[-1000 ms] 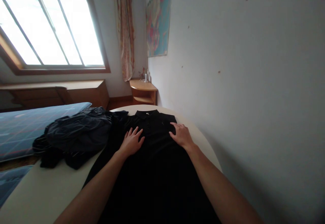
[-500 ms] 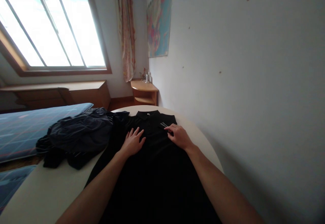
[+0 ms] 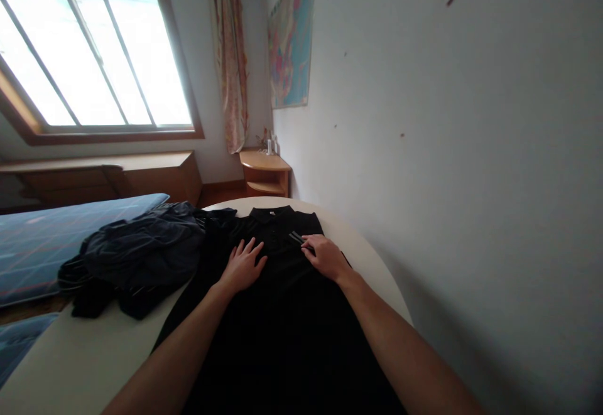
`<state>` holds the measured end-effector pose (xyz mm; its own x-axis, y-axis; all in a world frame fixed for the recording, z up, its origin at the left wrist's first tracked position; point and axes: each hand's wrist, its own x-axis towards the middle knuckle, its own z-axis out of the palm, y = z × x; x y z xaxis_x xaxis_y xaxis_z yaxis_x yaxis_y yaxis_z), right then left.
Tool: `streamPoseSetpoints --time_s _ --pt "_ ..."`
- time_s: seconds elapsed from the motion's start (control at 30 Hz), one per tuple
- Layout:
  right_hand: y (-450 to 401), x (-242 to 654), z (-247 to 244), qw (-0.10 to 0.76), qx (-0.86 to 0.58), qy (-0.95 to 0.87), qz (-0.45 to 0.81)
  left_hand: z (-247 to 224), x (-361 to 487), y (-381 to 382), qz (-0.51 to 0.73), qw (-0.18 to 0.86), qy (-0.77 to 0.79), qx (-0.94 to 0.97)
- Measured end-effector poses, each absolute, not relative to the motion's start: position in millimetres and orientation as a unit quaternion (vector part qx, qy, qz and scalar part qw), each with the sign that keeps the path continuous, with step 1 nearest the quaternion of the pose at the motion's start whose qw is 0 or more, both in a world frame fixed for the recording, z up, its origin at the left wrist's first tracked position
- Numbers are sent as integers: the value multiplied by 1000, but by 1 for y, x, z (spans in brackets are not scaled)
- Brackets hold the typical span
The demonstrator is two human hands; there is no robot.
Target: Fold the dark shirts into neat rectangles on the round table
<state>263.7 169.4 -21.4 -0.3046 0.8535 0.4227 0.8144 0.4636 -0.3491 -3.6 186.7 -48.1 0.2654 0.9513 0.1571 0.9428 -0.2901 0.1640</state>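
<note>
A big bright window (image 3: 108, 44) and a white wall (image 3: 447, 151) stand around a pale bench (image 3: 94, 352) with a round end. The left hand (image 3: 242, 265) lies on the cloth with its fingers spread wide. The right hand (image 3: 327, 257) is bent, and its fingers pinch a bit of cloth near the shoulder. Both arms reach straight out. The black shirt (image 3: 282, 314) lies on the bench, with its collar (image 3: 271, 214) at the far end. Two grey stripes (image 3: 296, 238) poke out by the right fingers. Dark clothes (image 3: 141, 245) sit in a heap on the left. A second ago, the right fingers were apart and the two stripes did not show clearly. The left hand is in about the same spot.
</note>
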Motion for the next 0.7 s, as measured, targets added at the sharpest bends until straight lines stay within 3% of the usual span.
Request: streamPoseSetpoints --time_s 0.3,0.7 --pt "160 251 -29 149 -576 -800 79 -46 -2 185 115 14 594 796" --pt "163 257 -27 116 -642 -752 91 -45 -2 184 108 13 594 797"
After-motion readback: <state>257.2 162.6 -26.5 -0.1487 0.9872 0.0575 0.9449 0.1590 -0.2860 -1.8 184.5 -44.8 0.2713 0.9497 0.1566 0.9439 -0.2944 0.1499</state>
